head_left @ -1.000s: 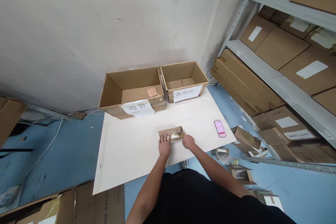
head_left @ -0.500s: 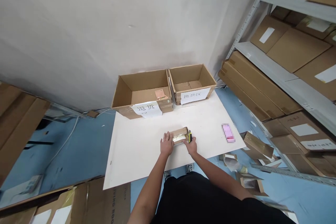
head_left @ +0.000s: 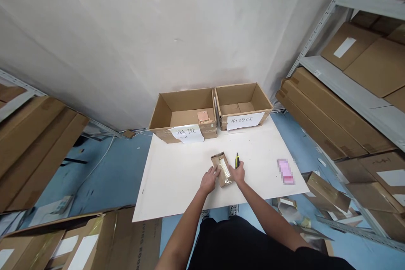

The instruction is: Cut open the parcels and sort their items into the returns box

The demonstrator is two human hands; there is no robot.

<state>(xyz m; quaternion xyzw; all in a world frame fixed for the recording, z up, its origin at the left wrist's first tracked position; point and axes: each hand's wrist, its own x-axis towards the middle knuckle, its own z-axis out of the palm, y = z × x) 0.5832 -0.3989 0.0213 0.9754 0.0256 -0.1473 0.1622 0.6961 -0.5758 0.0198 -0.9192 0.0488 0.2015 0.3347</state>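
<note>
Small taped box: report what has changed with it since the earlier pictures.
The small taped box has turned from lying side to side to pointing mostly away from the person; its right end swung to the far side. The left hand stays on it. The right hand, at its right edge, still holds the cutter. The pink item stayed on the table.

Utility knife (head_left: 237, 162): lower part hidden in the right hand (head_left: 238, 172).
Small taped carton (head_left: 222, 171): side partly covered by the left hand (head_left: 209, 180); label (head_left: 225, 168) print too small to read.
Pink object (head_left: 286, 171): blurred into coarse squares; kind indeterminable.
Printed carton (head_left: 136, 236): cut off by bottom edge.
Metal shelving (head_left: 351, 86): cut off by right edge.
</note>
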